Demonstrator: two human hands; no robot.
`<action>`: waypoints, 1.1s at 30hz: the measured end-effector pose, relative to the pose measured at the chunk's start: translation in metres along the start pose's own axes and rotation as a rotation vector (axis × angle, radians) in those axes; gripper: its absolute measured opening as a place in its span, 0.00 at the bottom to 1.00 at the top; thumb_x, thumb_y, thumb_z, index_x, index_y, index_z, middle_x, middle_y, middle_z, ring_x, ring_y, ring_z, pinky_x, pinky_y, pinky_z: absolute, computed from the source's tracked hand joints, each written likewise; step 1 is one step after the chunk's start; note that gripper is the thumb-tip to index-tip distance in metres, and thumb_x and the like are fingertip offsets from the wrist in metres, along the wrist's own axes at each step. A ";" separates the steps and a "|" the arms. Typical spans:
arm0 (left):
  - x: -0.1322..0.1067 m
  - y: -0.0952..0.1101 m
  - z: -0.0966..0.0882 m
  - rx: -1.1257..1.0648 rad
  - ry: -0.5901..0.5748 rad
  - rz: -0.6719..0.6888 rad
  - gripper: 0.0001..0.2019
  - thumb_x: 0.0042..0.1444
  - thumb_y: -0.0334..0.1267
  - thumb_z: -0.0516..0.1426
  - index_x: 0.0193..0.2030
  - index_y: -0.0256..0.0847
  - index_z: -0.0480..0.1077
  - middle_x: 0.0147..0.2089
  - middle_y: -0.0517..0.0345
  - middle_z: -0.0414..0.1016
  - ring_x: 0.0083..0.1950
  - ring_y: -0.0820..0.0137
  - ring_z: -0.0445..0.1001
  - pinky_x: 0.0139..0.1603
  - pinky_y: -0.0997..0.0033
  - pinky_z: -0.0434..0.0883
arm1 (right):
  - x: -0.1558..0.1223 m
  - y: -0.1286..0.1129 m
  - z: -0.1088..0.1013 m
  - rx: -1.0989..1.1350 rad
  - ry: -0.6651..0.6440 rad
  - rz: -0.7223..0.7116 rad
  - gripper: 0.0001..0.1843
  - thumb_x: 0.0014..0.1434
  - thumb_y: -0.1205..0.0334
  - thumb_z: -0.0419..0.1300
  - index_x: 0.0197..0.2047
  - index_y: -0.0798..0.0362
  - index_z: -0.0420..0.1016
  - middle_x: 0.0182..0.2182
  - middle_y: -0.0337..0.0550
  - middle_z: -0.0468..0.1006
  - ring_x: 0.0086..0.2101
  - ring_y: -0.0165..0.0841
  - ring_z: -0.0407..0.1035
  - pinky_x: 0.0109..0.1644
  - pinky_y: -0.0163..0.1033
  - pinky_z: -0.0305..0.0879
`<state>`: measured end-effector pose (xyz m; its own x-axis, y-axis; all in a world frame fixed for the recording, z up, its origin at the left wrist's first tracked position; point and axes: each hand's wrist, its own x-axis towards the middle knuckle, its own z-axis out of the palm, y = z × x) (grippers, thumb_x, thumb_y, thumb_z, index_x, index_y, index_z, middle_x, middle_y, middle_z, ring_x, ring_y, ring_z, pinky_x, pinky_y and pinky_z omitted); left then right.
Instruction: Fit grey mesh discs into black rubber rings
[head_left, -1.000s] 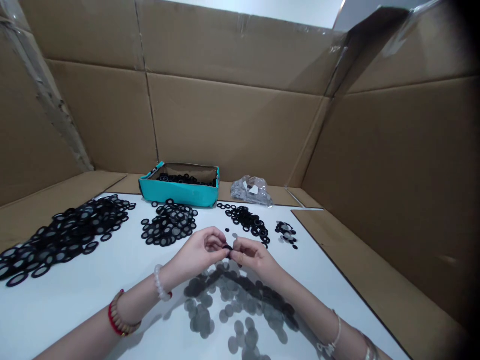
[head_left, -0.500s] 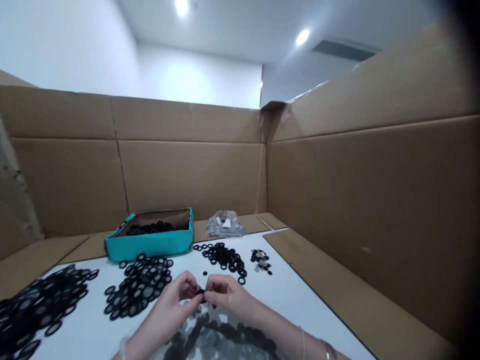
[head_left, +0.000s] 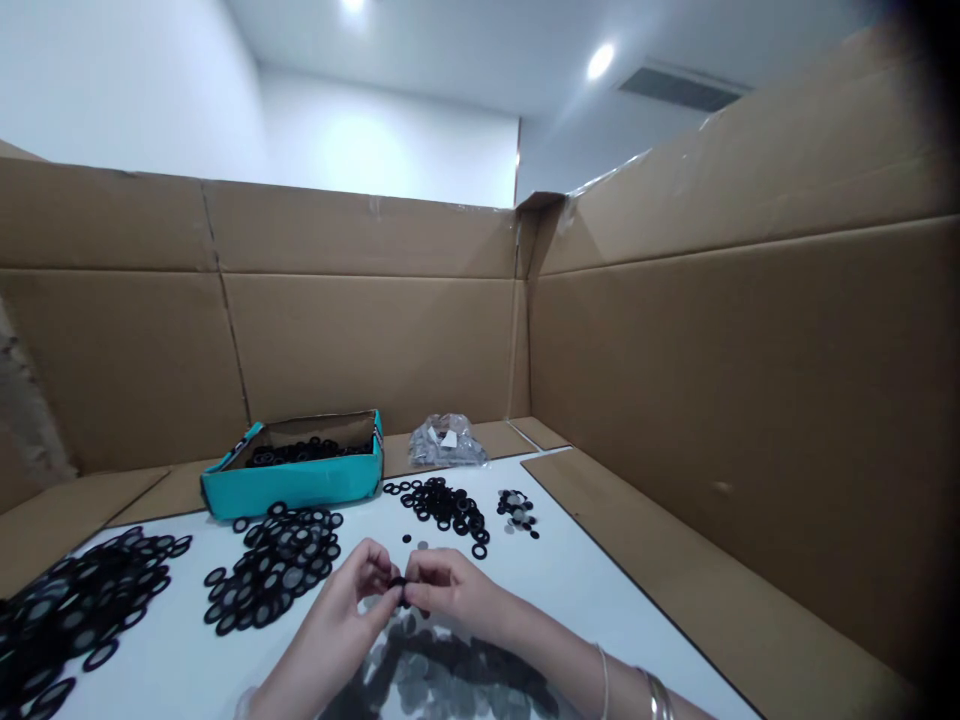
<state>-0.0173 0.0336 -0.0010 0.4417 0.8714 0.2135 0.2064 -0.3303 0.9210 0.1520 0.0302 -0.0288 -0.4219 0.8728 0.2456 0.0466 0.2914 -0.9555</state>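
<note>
1. Fingers (head_left: pixel 385 604) of the left hand (head_left: pixel 337 618) are curled, thumb and fingertips pinching the left edge of a small, round, black, plastic-looking piece (head_left: pixel 400 584); it lies just off their tips, to the right.
2. This piece sits between the two hands, raised over the white desk (head_left: pixel 615 620), beyond a loose spread of flat, round, grey, translucent discs (head_left: pixel 431 688). Neither hand is nearer: both touch it.
3. Next comes the right hand (head_left: pixel 463 592), its fingers (head_left: pixel 421 596) gripping the piece's right edge, so that it lies leftward from their tips. Its forearm slants in from the lower right, the left one from the lower left.
4. As for pointing, the piece looks circular, so no long axis stands out; its broader visible extent runs roughly left to right, from one pinch to the other. Its exact tilt cannot be told, as fingertips cover much of it.
</note>
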 end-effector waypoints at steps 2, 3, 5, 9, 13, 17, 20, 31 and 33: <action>-0.001 -0.003 -0.002 0.022 -0.058 -0.026 0.06 0.48 0.36 0.56 0.29 0.41 0.60 0.29 0.61 0.65 0.33 0.69 0.66 0.36 0.72 0.63 | -0.001 0.001 0.001 -0.050 -0.012 -0.014 0.21 0.50 0.46 0.60 0.22 0.56 0.63 0.19 0.33 0.61 0.23 0.25 0.54 0.27 0.30 0.50; -0.001 -0.004 -0.004 0.025 -0.097 -0.051 0.07 0.48 0.36 0.56 0.29 0.41 0.60 0.28 0.62 0.65 0.32 0.70 0.66 0.34 0.72 0.62 | -0.001 0.001 0.001 -0.060 -0.012 -0.019 0.20 0.50 0.47 0.60 0.22 0.56 0.63 0.19 0.33 0.61 0.23 0.25 0.53 0.26 0.30 0.49; 0.000 -0.007 -0.007 0.021 -0.160 -0.088 0.08 0.48 0.38 0.57 0.30 0.40 0.60 0.25 0.64 0.63 0.29 0.71 0.64 0.31 0.74 0.61 | -0.001 0.003 0.002 -0.051 0.007 -0.017 0.20 0.50 0.47 0.61 0.23 0.56 0.64 0.19 0.32 0.60 0.23 0.25 0.52 0.26 0.30 0.48; 0.002 -0.003 -0.009 0.036 -0.093 -0.035 0.08 0.49 0.40 0.57 0.31 0.40 0.61 0.28 0.63 0.63 0.30 0.71 0.64 0.32 0.74 0.62 | 0.000 0.004 0.002 0.036 0.039 -0.008 0.20 0.51 0.46 0.60 0.24 0.56 0.65 0.19 0.33 0.62 0.23 0.26 0.54 0.27 0.30 0.49; 0.003 0.005 -0.009 -0.013 -0.035 -0.009 0.08 0.50 0.42 0.57 0.32 0.40 0.64 0.31 0.60 0.67 0.34 0.69 0.67 0.37 0.72 0.64 | 0.001 -0.001 0.001 0.114 0.041 0.004 0.21 0.50 0.45 0.60 0.23 0.56 0.64 0.19 0.34 0.63 0.22 0.27 0.58 0.28 0.31 0.52; 0.004 0.010 -0.016 -0.221 -0.111 -0.138 0.13 0.51 0.48 0.56 0.35 0.38 0.68 0.32 0.58 0.70 0.36 0.68 0.69 0.39 0.70 0.66 | 0.002 -0.003 0.000 0.198 0.129 0.030 0.19 0.50 0.49 0.61 0.22 0.56 0.64 0.17 0.33 0.62 0.20 0.25 0.55 0.26 0.31 0.50; 0.004 0.013 -0.018 -0.278 -0.096 -0.195 0.15 0.50 0.48 0.58 0.36 0.38 0.69 0.32 0.57 0.71 0.35 0.69 0.70 0.41 0.69 0.67 | 0.002 0.002 0.000 0.279 0.152 0.042 0.17 0.52 0.52 0.60 0.22 0.56 0.64 0.16 0.33 0.61 0.19 0.24 0.53 0.25 0.31 0.47; 0.003 0.013 -0.012 -0.344 -0.032 -0.186 0.14 0.43 0.41 0.63 0.35 0.36 0.70 0.32 0.56 0.74 0.35 0.69 0.71 0.39 0.70 0.68 | -0.001 0.003 0.007 0.535 0.052 0.097 0.18 0.53 0.49 0.60 0.27 0.57 0.66 0.20 0.35 0.61 0.22 0.25 0.54 0.27 0.32 0.47; 0.004 0.012 -0.013 -0.323 -0.021 -0.185 0.13 0.43 0.40 0.63 0.35 0.36 0.70 0.32 0.56 0.73 0.35 0.70 0.71 0.38 0.71 0.68 | 0.000 0.003 0.008 0.576 0.045 0.123 0.20 0.55 0.46 0.57 0.29 0.57 0.66 0.20 0.36 0.61 0.22 0.26 0.54 0.27 0.32 0.47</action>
<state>-0.0241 0.0375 0.0155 0.4415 0.8968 0.0298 -0.0002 -0.0331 0.9995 0.1453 0.0277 -0.0331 -0.4055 0.9059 0.1222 -0.4121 -0.0619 -0.9091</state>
